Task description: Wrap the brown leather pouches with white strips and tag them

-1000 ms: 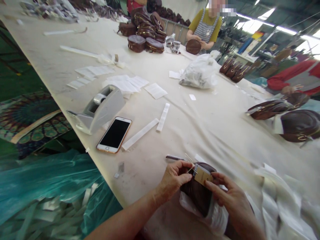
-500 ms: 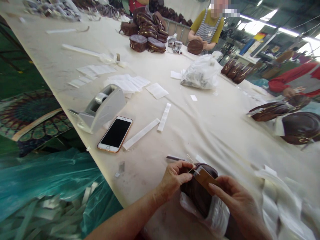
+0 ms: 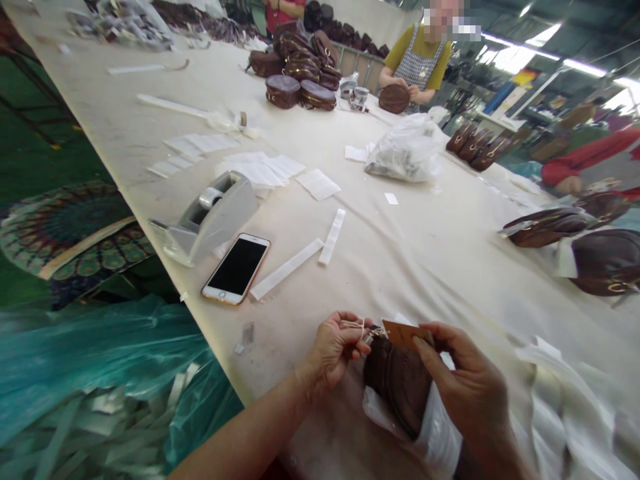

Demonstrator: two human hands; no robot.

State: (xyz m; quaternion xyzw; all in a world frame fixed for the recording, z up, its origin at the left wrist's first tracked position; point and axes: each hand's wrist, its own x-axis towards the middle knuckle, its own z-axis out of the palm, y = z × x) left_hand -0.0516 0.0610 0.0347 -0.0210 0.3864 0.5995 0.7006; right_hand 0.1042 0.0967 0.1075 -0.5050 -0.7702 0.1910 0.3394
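Note:
A brown leather pouch (image 3: pixel 397 380) stands in a clear plastic bag (image 3: pixel 435 437) at the table's near edge, between my hands. My left hand (image 3: pixel 335 347) is closed in a pinch on a thin white string (image 3: pixel 357 326) at the pouch's top. My right hand (image 3: pixel 465 383) is closed on a small tan paper tag (image 3: pixel 403 332) joined to that string, and its palm rests against the pouch and bag.
A smartphone (image 3: pixel 237 268), a grey tape dispenser (image 3: pixel 213 215) and white paper strips (image 3: pixel 287 269) lie ahead left. Farther off are a filled plastic bag (image 3: pixel 403 150), stacked brown pouches (image 3: pixel 300 73), and more pouches (image 3: pixel 600 257) at right. A person in yellow (image 3: pixel 415 60) works opposite. White wrapping (image 3: pixel 565 393) lies at right.
My left hand has drawn the string back toward itself and curled tighter. The tag has tipped flatter above the pouch, with my right hand moved up over it.

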